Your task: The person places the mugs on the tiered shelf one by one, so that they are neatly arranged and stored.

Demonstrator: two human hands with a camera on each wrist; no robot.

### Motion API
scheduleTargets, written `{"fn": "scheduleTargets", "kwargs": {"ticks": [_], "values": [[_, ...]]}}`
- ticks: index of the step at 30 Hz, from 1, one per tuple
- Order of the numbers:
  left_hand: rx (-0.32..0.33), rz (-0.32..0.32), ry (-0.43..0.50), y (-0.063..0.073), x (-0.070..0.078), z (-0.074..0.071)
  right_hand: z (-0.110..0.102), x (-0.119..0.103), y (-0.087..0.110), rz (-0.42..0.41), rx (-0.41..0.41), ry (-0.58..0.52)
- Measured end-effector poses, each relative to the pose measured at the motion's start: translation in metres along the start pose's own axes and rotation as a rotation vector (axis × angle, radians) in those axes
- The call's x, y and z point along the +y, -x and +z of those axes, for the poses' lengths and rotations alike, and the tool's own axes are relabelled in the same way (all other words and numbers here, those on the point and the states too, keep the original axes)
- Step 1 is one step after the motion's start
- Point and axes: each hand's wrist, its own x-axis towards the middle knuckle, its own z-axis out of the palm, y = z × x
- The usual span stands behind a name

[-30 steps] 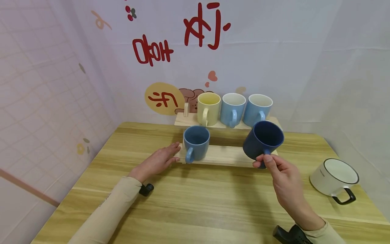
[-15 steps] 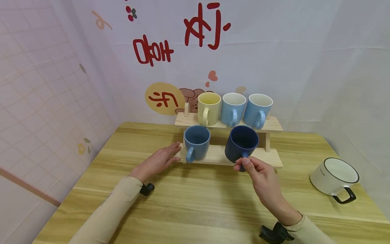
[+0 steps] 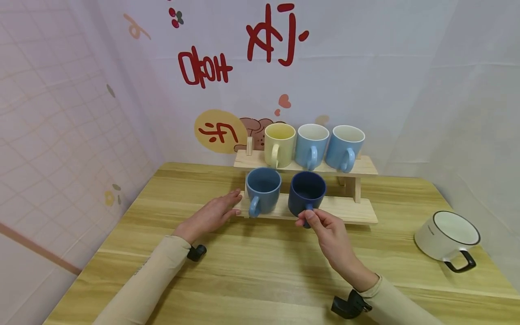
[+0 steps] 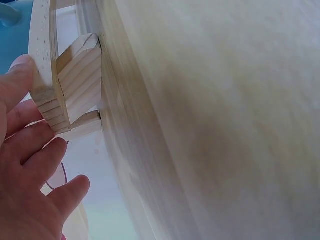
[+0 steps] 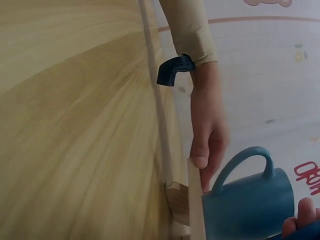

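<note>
In the head view my right hand (image 3: 335,241) pinches the handle of a navy blue mug (image 3: 307,192) between thumb and fingers. This mug is upright at the lower tier of a two-tier wooden rack (image 3: 345,210); whether its base touches the board cannot be told. Left of it, a medium-blue mug (image 3: 264,189) stands on the same tier, handle forward. My left hand (image 3: 209,216) rests its fairly straight fingers on the rack's left end. The left wrist view shows fingertips (image 4: 22,62) touching the wooden board (image 4: 47,95).
The upper tier carries a yellow mug (image 3: 279,146) and two light blue mugs, one in the middle (image 3: 310,146) and one on the right (image 3: 345,149). A white enamel mug (image 3: 444,237) with a black handle stands on the table (image 3: 252,280) at the right. A printed cloth (image 3: 365,58) hangs behind.
My right hand has carried the navy mug leftward and down, from the rack's right end to beside the medium-blue mug. The left hand has stayed in place.
</note>
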Motion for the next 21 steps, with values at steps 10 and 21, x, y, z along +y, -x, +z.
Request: {"fn": "scheduleTargets", "kwargs": {"ticks": [10, 21], "values": [[0.010, 0.006, 0.015, 0.001, -0.002, 0.001, 0.014, 0.012, -0.011, 0.084, 0.010, -0.028], [-0.004, -0.006, 0.009, 0.001, -0.002, 0.000, 0.019, 0.021, -0.021, 0.074, 0.023, -0.021]]}}
